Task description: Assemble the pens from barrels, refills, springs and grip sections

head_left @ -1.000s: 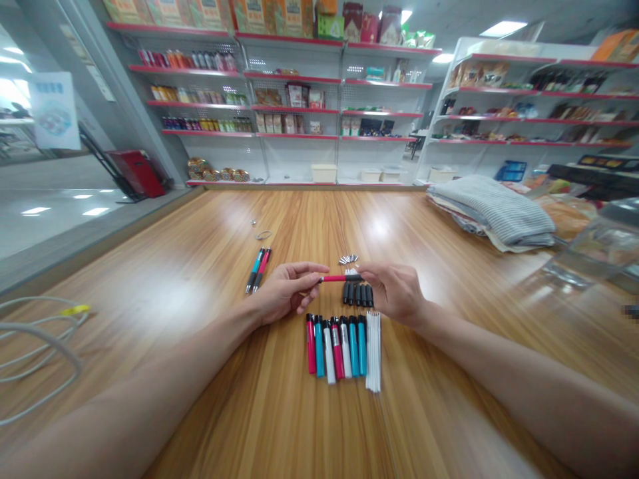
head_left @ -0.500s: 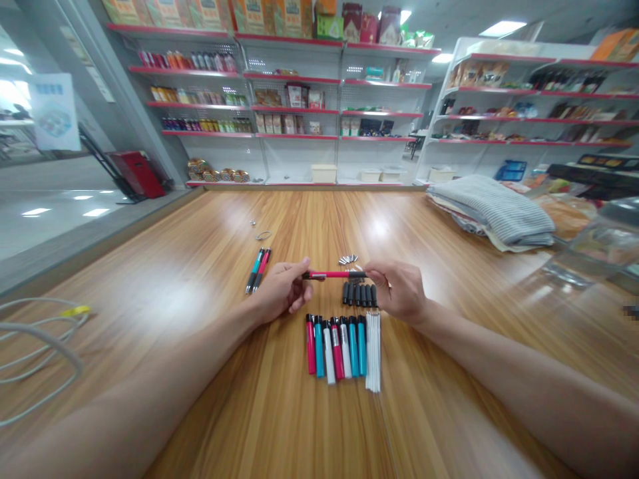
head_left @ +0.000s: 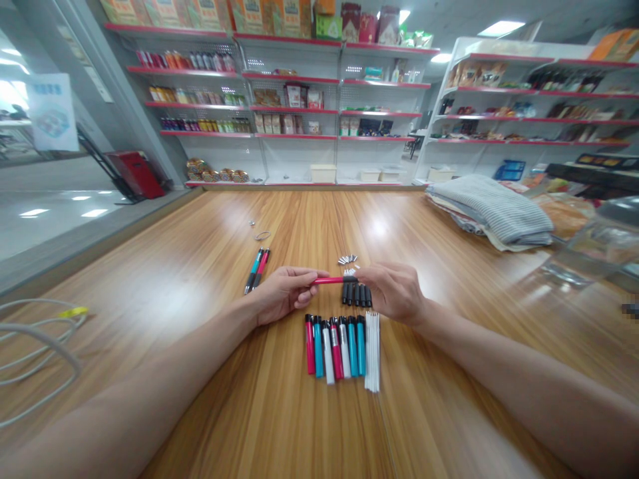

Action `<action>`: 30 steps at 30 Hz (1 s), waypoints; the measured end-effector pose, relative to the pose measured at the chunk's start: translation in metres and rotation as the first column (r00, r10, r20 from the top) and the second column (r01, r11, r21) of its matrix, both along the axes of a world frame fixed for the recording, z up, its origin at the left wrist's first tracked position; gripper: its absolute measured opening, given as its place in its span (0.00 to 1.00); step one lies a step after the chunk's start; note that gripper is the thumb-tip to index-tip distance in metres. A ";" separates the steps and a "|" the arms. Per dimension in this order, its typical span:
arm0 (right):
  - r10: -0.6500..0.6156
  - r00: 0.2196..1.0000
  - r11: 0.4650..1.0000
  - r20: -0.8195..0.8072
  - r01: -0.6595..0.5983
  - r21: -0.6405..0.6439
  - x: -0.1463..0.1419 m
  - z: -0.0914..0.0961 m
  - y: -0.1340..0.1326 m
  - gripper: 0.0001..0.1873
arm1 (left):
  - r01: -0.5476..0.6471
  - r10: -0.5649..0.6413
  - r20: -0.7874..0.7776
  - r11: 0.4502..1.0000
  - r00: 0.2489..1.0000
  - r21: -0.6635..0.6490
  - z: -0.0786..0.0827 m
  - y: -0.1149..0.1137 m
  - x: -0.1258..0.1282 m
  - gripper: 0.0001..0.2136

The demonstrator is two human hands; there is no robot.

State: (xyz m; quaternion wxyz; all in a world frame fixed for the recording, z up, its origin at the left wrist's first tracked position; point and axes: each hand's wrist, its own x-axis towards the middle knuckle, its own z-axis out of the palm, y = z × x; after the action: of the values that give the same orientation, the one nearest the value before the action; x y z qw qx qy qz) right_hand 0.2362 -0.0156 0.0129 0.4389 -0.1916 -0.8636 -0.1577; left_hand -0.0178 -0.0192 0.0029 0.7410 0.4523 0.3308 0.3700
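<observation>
Red pen (head_left: 330,280) lower vs b4; pinch grip each end, L hand (head_left: 280,294), R hand (head_left: 398,291)

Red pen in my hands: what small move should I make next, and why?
Perhaps gently twist the black grip with your right hand to check it's snug: that hand pinches the grip, while your left hand holds the red barrel at its opposite end.

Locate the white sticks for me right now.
In the head view, the white sticks lie on the table slightly right of centre, just right of the rightmost blue barrel and below the right hand in the picture.
</observation>
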 end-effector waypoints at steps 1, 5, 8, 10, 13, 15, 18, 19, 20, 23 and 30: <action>0.003 1.000 1.000 -0.002 -0.003 -0.007 0.000 0.000 0.000 0.07 | -0.004 0.004 0.004 1.000 1.000 0.016 -0.001 0.000 0.000 0.15; 0.002 1.000 0.998 -0.030 -0.004 -0.067 -0.001 -0.001 0.001 0.08 | -0.084 0.093 -0.039 0.978 0.995 0.192 -0.006 -0.001 0.004 0.17; -0.028 0.994 0.993 -0.104 0.015 -0.120 -0.004 -0.002 0.000 0.08 | -0.198 0.279 -0.111 0.861 0.954 0.468 -0.006 -0.004 0.008 0.14; -0.052 0.987 0.982 -0.152 0.024 -0.185 -0.006 -0.002 -0.002 0.07 | -0.246 0.407 -0.131 0.745 0.904 0.620 -0.005 -0.007 0.010 0.12; -0.104 0.978 0.951 -0.179 0.045 -0.305 -0.009 -0.002 -0.004 0.07 | -0.293 0.520 -0.112 0.632 0.847 0.717 -0.002 -0.011 0.012 0.11; -0.132 0.974 0.935 -0.184 0.061 -0.349 -0.009 -0.004 -0.003 0.07 | -0.311 0.532 -0.098 0.624 0.841 0.717 -0.001 -0.011 0.013 0.12; -0.130 0.977 0.930 -0.167 0.062 -0.361 -0.008 -0.007 -0.001 0.08 | -0.361 0.484 -0.056 0.720 0.873 0.592 -0.002 -0.007 0.013 0.15; -0.118 0.981 0.931 -0.152 0.056 -0.360 -0.008 -0.009 0.000 0.09 | -0.386 0.464 -0.025 0.765 0.886 0.516 -0.002 -0.004 0.012 0.17; -0.104 0.985 0.931 -0.135 0.049 -0.361 -0.008 -0.010 0.001 0.10 | -0.412 0.450 0.016 0.802 0.893 0.433 -0.003 -0.002 0.011 0.18; -0.076 0.993 0.925 -0.092 0.036 -0.378 -0.008 -0.011 0.000 0.11 | -0.466 0.444 0.141 0.847 0.885 0.255 -0.005 0.006 0.008 0.17; -0.100 0.989 0.899 -0.112 0.042 -0.436 -0.008 -0.009 -0.003 0.13 | -0.595 0.534 0.286 0.776 0.796 0.208 0.000 0.015 -0.002 0.11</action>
State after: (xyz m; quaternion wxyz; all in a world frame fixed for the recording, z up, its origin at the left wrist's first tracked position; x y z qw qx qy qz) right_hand 0.2280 -0.0186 0.0036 0.4356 -0.3255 -0.8385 0.0348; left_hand -0.0203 -0.0046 0.0026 0.5517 0.3923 0.3138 0.6658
